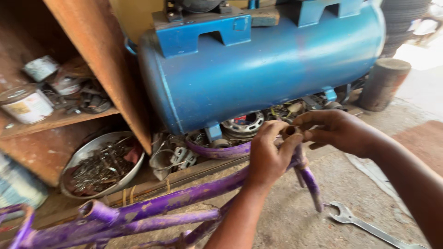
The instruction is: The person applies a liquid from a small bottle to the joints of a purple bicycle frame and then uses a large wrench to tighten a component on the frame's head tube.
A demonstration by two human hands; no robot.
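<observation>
A purple bicycle frame (175,198) with worn paint lies across the lower part of the head view. My left hand (270,154) is closed around the frame's tube end near the middle of the picture. My right hand (334,131) reaches in from the right, its fingertips pinching a small round part (290,130) at the top of that tube. The part itself is mostly hidden by my fingers.
A big blue air tank (258,64) stands just behind the hands. A spanner (364,225) lies on the concrete floor at lower right. A metal bowl of scrap parts (102,163) sits at left under a wooden shelf (60,117) with tins. A wooden log (384,83) stands at right.
</observation>
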